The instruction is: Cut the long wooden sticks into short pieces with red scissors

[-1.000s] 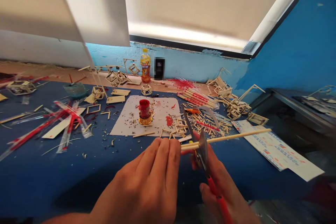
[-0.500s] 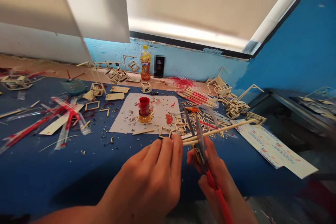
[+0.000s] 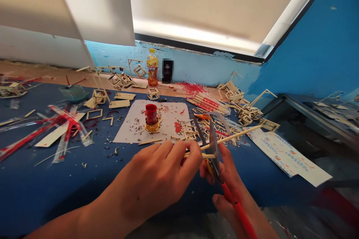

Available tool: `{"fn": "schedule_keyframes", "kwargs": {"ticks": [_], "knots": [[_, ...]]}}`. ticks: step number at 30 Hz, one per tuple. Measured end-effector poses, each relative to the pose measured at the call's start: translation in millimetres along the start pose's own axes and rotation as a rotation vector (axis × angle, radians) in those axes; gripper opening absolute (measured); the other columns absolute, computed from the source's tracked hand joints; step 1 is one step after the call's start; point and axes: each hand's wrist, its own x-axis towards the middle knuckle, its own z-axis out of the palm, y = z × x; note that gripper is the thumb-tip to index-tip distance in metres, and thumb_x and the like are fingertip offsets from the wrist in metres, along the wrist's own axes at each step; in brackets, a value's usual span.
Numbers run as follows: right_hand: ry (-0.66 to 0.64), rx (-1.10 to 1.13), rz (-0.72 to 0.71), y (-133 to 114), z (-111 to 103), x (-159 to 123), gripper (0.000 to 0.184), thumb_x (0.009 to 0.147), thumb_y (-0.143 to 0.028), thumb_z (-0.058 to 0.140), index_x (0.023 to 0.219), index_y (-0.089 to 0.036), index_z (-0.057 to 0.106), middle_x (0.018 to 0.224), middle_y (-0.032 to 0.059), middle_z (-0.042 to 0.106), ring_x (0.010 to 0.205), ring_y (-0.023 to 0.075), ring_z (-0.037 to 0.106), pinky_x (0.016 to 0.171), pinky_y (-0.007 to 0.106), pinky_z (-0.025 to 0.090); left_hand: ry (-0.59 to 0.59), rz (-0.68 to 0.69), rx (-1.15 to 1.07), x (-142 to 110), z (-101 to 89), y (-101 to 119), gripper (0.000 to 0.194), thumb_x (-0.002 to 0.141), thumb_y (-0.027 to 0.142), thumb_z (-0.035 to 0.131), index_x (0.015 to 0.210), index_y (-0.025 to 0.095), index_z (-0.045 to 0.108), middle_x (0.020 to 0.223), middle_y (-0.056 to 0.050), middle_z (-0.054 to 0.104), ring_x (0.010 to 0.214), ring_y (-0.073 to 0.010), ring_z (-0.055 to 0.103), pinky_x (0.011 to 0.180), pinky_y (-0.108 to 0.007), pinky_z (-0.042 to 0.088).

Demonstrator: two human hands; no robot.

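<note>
My left hand is closed, pinching a long thin wooden stick and a shorter wooden stick below it. The long one slants up to the right. Scissors with red handles are in my right hand, whose fingers curl around them. The blades are spread and point away from me, with the long stick crossing between them. The short stick's end lies against the right blade. My left fingertips are partly hidden behind the knuckles.
Beyond my hands a red candle-like cylinder in a gold holder stands on a white sheet littered with scraps. Cut sticks lie to its right. Small stick models, a drink bottle and printed card surround this spot.
My left hand has shifted toward the blades and its forefinger bends more. The two sticks now sit farther apart. The scissors stay spread, and the view has drifted slightly.
</note>
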Motion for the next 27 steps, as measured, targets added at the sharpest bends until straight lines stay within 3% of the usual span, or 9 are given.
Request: {"fn": "schedule_keyframes", "kwargs": {"ticks": [3,8,11,13,17,19,21,24,27], "knots": [[0.032,-0.005,0.027,1,1,1,0.106,0.070,-0.028,0.063,0.163,-0.035,0.013,0.085,-0.0007,0.062,0.067,0.0197,0.055,0.061,0.033,0.045,0.014,0.008,-0.009,-1,0.0,1,0.028,0.103,0.005,0.032,0.106,0.012,0.059,0.068,0.002,0.064,0.052,-0.0161,0.064,0.043,-0.031,0.041],[-0.015,0.028,0.018,3,-2,-1,0.116,0.062,-0.024,0.059,0.165,-0.029,0.004,0.079,-0.0035,0.055,0.062,0.0152,0.043,0.057,0.028,0.034,0.032,0.005,0.019,0,2.2,-2,0.028,0.103,0.003,0.032,0.108,0.011,0.059,0.070,0.002,0.066,0.055,-0.0157,0.066,0.045,-0.031,0.042],[-0.031,0.028,0.049,1,-3,-3,0.111,0.068,-0.028,0.061,0.166,-0.029,0.009,0.078,-0.0031,0.051,0.061,0.0144,0.040,0.053,0.027,0.030,0.047,0.015,0.032,-1,4.0,-3,0.028,0.104,0.004,0.032,0.106,0.012,0.058,0.068,0.003,0.064,0.053,-0.0147,0.064,0.046,-0.030,0.043],[-0.005,0.018,0.063,-2,0,-6,0.106,0.075,-0.032,0.064,0.167,-0.031,0.010,0.081,-0.0019,0.052,0.065,0.0155,0.044,0.055,0.027,0.035,0.072,0.013,0.036,-2,6.1,-2,0.027,0.104,0.004,0.032,0.107,0.012,0.058,0.067,0.004,0.064,0.053,-0.0141,0.064,0.047,-0.030,0.043],[0.082,0.027,0.096,-11,8,-22,0.094,0.092,-0.045,0.061,0.166,-0.037,0.004,0.117,0.0055,0.061,0.095,0.0218,0.061,0.082,0.036,0.052,0.128,-0.030,0.026,-2,9.3,-4,0.024,0.106,0.007,0.036,0.107,0.013,0.059,0.069,0.003,0.065,0.056,-0.0140,0.064,0.052,-0.029,0.043],[0.107,0.076,0.148,-17,8,-30,0.095,0.092,-0.055,0.062,0.166,-0.040,0.004,0.139,0.0081,0.055,0.117,0.0257,0.061,0.098,0.043,0.050,0.151,-0.038,0.042,-5,7.7,-11,0.025,0.108,0.009,0.034,0.106,0.015,0.058,0.070,0.003,0.064,0.057,-0.0135,0.062,0.054,-0.028,0.041],[0.097,0.082,0.203,-20,3,-34,0.105,0.086,-0.061,0.069,0.165,-0.041,0.004,0.150,0.0095,0.050,0.130,0.0296,0.058,0.104,0.047,0.049,0.176,-0.089,0.100,-12,3.9,-25,0.024,0.109,0.012,0.035,0.106,0.017,0.059,0.069,0.004,0.061,0.056,-0.0128,0.057,0.054,-0.027,0.036],[0.117,-0.140,0.192,-13,-14,-25,0.108,0.086,-0.057,0.068,0.166,-0.038,-0.001,0.145,0.0141,0.055,0.125,0.0328,0.062,0.101,0.053,0.051,0.158,-0.365,0.210,-28,-1.0,-46,0.011,0.106,0.018,0.051,0.108,0.020,0.061,0.070,0.006,0.056,0.058,-0.0118,0.053,0.055,-0.025,0.028],[0.181,-0.526,0.132,5,-34,-3,0.102,0.090,-0.043,0.062,0.167,-0.028,-0.003,0.120,0.0139,0.067,0.105,0.0323,0.070,0.092,0.054,0.054,0.079,-0.373,0.040,-43,3.2,-54,0.019,0.109,0.025,0.045,0.103,0.018,0.061,0.079,0.003,0.063,0.062,-0.0126,0.059,0.058,-0.024,0.036]]}}
